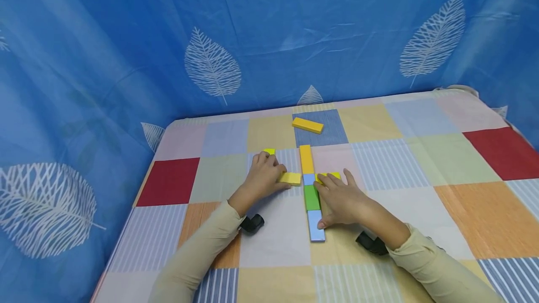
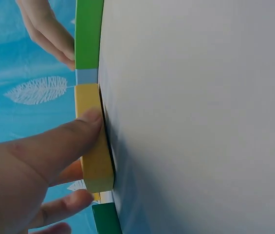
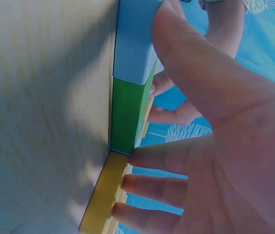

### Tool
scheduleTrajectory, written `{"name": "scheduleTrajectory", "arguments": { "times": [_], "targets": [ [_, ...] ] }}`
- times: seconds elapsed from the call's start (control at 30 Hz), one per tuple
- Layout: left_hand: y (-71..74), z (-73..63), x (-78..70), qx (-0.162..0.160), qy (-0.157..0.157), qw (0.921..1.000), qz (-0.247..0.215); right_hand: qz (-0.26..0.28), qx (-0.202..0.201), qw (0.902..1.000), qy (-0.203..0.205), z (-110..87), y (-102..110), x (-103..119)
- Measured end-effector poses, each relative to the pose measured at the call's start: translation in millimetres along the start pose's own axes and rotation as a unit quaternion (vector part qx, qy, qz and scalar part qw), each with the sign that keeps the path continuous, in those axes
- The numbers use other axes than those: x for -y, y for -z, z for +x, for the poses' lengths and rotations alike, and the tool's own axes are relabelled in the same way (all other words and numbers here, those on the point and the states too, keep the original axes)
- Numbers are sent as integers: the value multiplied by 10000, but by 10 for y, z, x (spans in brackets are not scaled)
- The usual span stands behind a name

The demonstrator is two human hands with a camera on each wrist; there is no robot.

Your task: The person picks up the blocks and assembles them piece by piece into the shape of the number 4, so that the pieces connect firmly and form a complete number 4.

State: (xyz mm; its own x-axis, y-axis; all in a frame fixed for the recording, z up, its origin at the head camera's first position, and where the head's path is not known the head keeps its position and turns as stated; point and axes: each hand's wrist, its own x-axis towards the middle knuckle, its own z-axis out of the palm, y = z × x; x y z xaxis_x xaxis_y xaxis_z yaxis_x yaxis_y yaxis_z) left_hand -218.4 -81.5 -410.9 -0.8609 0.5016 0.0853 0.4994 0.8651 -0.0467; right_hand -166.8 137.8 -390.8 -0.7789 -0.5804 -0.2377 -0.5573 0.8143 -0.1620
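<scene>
My left hand (image 1: 263, 176) pinches a yellow block (image 1: 290, 179) between thumb and fingers, just left of a line of blocks. That line has an orange-yellow block (image 1: 306, 159) at its far end, then a small blue piece (image 1: 309, 179), a green block (image 1: 312, 197) and a light blue block (image 1: 316, 230) nearest me. My right hand (image 1: 343, 202) lies along the line's right side with straight fingers. Its thumb touches the light blue block, and its fingertips rest at another yellow block (image 1: 334, 175). In the left wrist view, the thumb presses the yellow block (image 2: 96, 165).
A loose orange-yellow block (image 1: 308, 125) lies farther back on the patchwork cloth (image 1: 379, 162). A bright yellow-green block (image 1: 269, 151) shows partly behind the left hand. A dark green block (image 2: 107, 218) appears low in the left wrist view. Blue curtain (image 1: 294, 36) hangs behind the table.
</scene>
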Motion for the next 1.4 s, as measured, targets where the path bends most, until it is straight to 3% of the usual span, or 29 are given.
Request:
{"name": "scheduleTrajectory", "arguments": {
  "times": [0.4, 0.63, 0.8, 0.97, 1.13, 1.4],
  "targets": [
    [-4, 18, -63, 245, 176, 9993, -231, 18, -34, 10000, 28, 4, -16, -13],
    [-10, 20, -60, 230, 160, 9989, -371, 45, -20, 10000, 0, 5, -14, -15],
    [-9, 6, 26, 96, 260, 9965, -793, 50, 0, 10000, -3, 7, -16, -14],
    [20, 8, 170, -87, 611, 9915, -1149, 54, -14, 10000, -8, 0, -25, -12],
    [1, -14, 291, 107, 904, 9875, -1289, 127, -14, 9999, 35, -2, -26, -1],
    [-40, -30, 368, 274, 645, 9909, -1147, 70, 5, 10000, 3, 4, -24, 0]
  ]
}}
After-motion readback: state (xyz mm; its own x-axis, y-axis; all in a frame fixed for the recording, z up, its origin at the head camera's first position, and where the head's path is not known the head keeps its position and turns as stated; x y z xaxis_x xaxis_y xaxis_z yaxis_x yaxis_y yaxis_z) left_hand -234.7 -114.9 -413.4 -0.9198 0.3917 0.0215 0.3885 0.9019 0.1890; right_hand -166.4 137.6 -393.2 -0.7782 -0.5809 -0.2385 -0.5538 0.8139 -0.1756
